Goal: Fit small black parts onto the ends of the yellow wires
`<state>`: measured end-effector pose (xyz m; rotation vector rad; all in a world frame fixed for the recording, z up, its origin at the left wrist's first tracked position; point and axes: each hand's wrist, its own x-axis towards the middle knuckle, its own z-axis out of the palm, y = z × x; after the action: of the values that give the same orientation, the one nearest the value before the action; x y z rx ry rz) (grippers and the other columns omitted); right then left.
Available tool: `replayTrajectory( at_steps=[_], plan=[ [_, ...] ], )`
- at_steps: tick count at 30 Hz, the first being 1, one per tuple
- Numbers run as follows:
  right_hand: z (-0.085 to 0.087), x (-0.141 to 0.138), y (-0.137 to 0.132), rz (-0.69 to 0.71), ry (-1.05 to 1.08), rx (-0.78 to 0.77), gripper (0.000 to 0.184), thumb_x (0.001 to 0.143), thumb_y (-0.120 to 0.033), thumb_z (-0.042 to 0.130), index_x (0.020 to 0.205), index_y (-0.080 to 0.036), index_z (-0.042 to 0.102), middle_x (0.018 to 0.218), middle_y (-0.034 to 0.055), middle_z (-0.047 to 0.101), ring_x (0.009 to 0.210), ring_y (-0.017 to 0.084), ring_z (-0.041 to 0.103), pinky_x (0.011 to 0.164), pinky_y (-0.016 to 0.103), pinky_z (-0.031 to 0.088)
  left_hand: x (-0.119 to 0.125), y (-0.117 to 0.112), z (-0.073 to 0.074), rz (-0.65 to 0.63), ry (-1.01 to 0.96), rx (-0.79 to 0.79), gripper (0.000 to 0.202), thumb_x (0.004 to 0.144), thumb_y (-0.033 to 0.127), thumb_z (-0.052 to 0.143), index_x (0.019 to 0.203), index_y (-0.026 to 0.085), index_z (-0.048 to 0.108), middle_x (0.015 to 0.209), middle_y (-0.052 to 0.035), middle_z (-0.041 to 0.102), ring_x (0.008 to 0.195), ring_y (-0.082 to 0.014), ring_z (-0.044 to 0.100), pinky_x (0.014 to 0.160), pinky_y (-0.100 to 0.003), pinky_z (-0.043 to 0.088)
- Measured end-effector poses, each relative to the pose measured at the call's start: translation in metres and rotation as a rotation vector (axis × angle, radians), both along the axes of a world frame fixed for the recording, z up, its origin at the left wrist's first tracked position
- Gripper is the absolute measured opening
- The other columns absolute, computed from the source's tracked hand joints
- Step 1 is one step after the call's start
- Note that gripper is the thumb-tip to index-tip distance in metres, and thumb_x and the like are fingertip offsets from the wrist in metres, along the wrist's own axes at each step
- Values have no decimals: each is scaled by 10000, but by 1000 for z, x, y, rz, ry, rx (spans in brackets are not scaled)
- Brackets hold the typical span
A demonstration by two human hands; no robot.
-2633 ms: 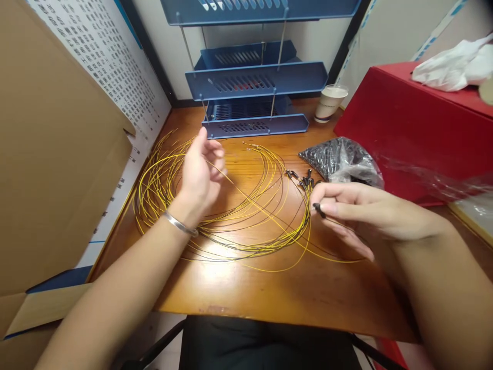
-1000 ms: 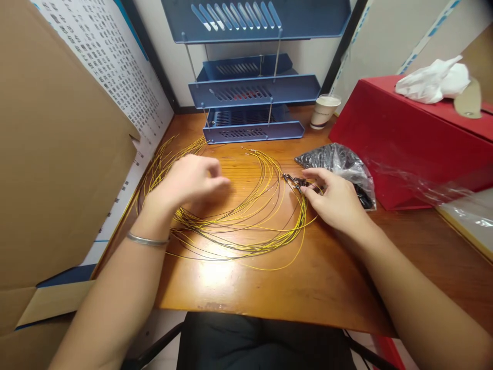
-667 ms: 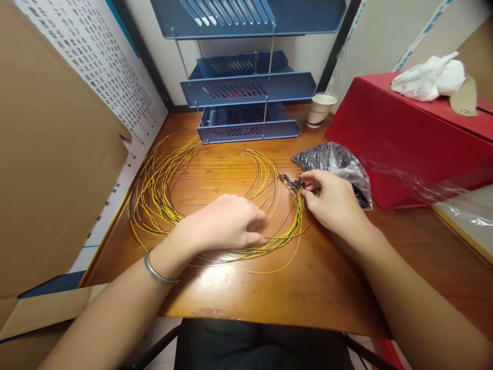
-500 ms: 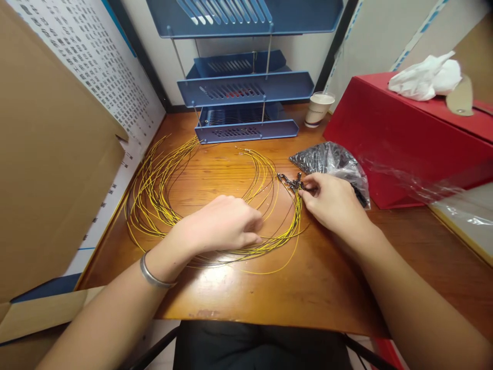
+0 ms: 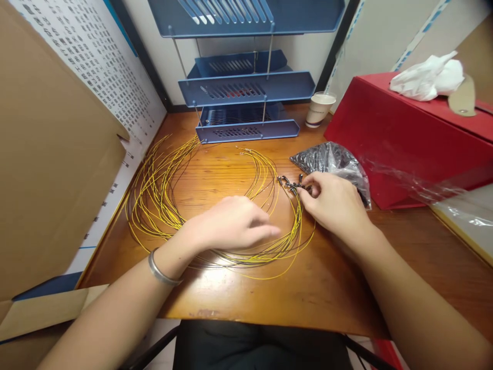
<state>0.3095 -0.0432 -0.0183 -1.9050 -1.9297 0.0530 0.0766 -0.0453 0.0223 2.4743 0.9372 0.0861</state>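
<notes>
A loose loop of thin yellow and black wires (image 5: 287, 241) lies on the wooden table (image 5: 246, 298). Over the near side of this loop is my left hand (image 5: 236, 223), its thumb and fingers apart, slightly blurred, with nothing seen between them. My right hand (image 5: 333, 198) pinches at the cluster of small black connectors (image 5: 290, 184) on the wires' right-hand ends; its fingertips hide part of the cluster. Beyond that hand rests a clear plastic bag of black parts (image 5: 327, 156). The other wire ends (image 5: 185, 149) fan out at the far left.
At the back stands a tiered blue tray rack (image 5: 246, 132), with a paper cup (image 5: 319, 109) to its right. A red box (image 5: 400, 139) bearing a crumpled white tissue (image 5: 427, 77) takes up the right side. Cardboard (image 5: 50, 154) borders the left. The table's front edge is near my lap.
My left hand has shifted slightly right, and its thumb now reaches out further. My right hand stays at the connectors. Some of the wires near it have spread a little to the right.
</notes>
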Motion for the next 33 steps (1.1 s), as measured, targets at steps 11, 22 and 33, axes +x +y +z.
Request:
replayTrajectory(
  at_steps=[11,22,33],
  plan=[
    [-9,-14,1,28,-39,-88,230,871,-260,560,1094,-209,580,783,30,668,614,178,544,589,286,282,2,71,-28,577,94,249,337,893,510,550,877,199,679,924,-105,733,855,-281,661,782,-394,487],
    [-13,-15,-2,21,48,-48,245,860,-296,562,1085,-207,605,703,10,625,582,165,526,585,281,305,-13,172,-51,756,-179,157,301,818,237,664,1109,166,688,1059,-88,735,942,-211,666,875,-318,487],
    [-16,-16,-5,72,105,-45,246,880,-334,544,1064,-197,631,660,-1,595,543,144,510,579,269,321,-6,180,-51,672,-167,122,224,825,336,667,971,177,730,983,-80,735,886,-212,651,821,-318,475]
  ],
)
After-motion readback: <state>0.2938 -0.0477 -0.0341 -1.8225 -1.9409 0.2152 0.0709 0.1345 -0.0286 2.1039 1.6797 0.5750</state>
